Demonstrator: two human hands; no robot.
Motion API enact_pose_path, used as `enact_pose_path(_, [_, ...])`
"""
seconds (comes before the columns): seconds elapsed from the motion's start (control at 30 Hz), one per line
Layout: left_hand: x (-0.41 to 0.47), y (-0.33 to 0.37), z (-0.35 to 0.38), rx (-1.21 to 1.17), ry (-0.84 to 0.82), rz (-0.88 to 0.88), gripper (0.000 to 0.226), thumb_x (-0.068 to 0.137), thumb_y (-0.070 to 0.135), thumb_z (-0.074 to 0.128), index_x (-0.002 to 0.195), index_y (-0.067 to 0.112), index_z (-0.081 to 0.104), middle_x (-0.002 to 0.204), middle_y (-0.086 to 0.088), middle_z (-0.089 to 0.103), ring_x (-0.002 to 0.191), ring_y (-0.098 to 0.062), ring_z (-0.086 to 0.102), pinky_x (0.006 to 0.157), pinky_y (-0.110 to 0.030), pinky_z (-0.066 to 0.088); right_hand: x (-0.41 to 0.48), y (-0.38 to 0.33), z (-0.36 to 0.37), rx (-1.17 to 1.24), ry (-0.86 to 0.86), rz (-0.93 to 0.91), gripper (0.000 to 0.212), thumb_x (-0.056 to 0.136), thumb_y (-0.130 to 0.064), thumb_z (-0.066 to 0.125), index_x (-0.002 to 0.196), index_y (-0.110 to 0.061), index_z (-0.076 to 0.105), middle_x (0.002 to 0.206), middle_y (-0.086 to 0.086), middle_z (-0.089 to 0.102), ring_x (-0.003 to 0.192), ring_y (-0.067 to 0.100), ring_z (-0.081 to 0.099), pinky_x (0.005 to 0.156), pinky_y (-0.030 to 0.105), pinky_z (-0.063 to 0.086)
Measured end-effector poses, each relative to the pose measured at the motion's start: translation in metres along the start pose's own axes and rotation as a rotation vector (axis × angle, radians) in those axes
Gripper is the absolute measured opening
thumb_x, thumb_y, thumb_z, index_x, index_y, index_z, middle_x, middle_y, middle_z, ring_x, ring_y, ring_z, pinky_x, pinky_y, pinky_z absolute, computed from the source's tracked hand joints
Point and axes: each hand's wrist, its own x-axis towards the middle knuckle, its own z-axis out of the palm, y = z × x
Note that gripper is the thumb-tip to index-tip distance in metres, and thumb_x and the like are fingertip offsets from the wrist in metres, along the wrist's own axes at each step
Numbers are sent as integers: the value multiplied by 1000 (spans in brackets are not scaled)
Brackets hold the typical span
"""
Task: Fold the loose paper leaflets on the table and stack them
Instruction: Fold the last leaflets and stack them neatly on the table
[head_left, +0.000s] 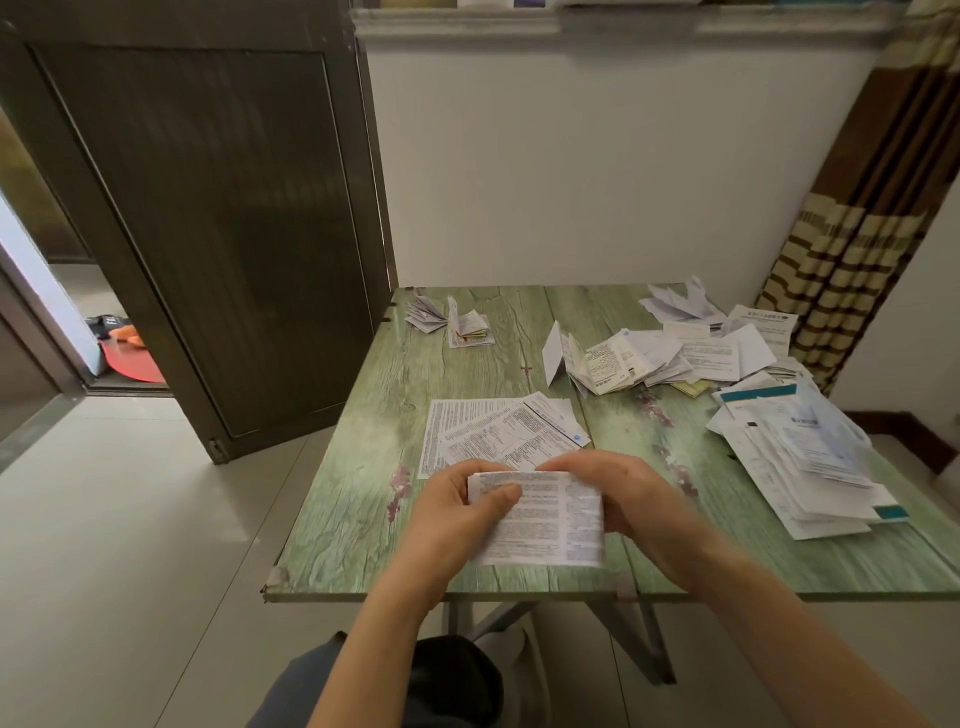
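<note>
1. Head view: the left hand and right hand each grip one side of a printed leaflet, folded over at its top, above the near part of the green tabletop.
2. Flat sheets lie just beyond the hands.
3. Loose leaflets are heaped at the right.
4. Folded leaflets sit at the far left corner.

1. Left hand and right hand: bare, as are both forearms down to the lower edge.
2. Grey-blue cloth garment over the lap.
3. Black fabric just beside it, kind unclear.
</note>
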Motion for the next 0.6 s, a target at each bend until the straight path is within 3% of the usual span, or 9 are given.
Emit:
enact_pose_path(0.1, [0,-2,1,-2,-6,23,4,83,12,69,86,15,69,88,-7,72,83,-23,70,75,-36,57,3,4,6,-235,113,-79,17,87,-23,67,88,-6,69,89,16,69,81,28,69,74,47,56])
enact_pose_path(0.27, [0,-2,3,102,-18,39,14,83,20,69,70,24,73,71,6,70,67,-5,66,64,-19,53,0,4,8,-255,36,-116,14,86,-17,67,87,-4,69,85,16,70,80,29,69,72,42,55])
enact_pose_path(0.4, [5,-3,5,95,215,53,16,88,21,63,73,20,68,78,4,67,71,-8,63,54,-13,49,6,3,10,-24,177,-8,14,81,-4,70,88,3,60,79,15,69,64,18,69,53,25,54])
enact_pose_path(0.47, [7,-3,-2,11,315,55,15,88,21,63,74,18,68,77,3,67,71,-8,63,56,-15,48,7,1,11,115,196,38,13,80,5,68,88,5,58,72,18,68,56,20,67,50,24,54])
enact_pose_path(0.53, [8,-3,-12,-7,241,31,13,87,20,64,76,14,69,76,0,69,70,-11,65,59,-18,49,8,1,9,129,225,40,11,79,9,67,85,5,58,63,15,65,50,20,64,47,24,52])
enact_pose_path(0.6, [6,-3,-22,36,45,-61,11,86,18,65,84,8,70,79,-3,71,69,-13,68,58,-19,51,10,-1,6,61,250,11,10,78,9,69,80,3,60,60,13,63,46,16,60,44,22,48])
